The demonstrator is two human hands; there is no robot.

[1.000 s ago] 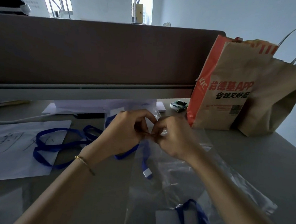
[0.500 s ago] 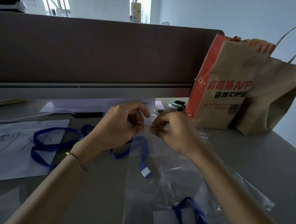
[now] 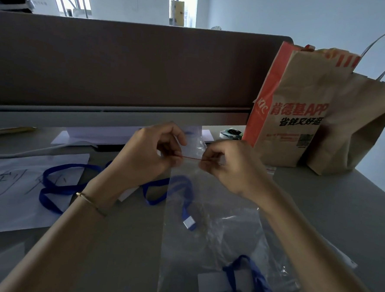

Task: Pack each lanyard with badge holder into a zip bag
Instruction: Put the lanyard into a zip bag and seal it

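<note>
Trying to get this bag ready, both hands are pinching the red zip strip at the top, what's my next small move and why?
Probably pull the two lips apart. The left hand and right hand each pinch the zip bag at its red strip, and a blue lanyard lies unpacked on the desk.

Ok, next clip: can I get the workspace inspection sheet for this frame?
Surface: grey desk, mostly covered at centre.
Job's things: zip bag held up by its red seal strip; lanyard seen through it; a second lanyard on the paper; a third with badge near the bottom edge.
Clutter: two paper bags; small packet.
Hands: left hand and right hand pinch the strip.
Cables: white cable at left.
Surroundings: brown divider, windows behind.
</note>
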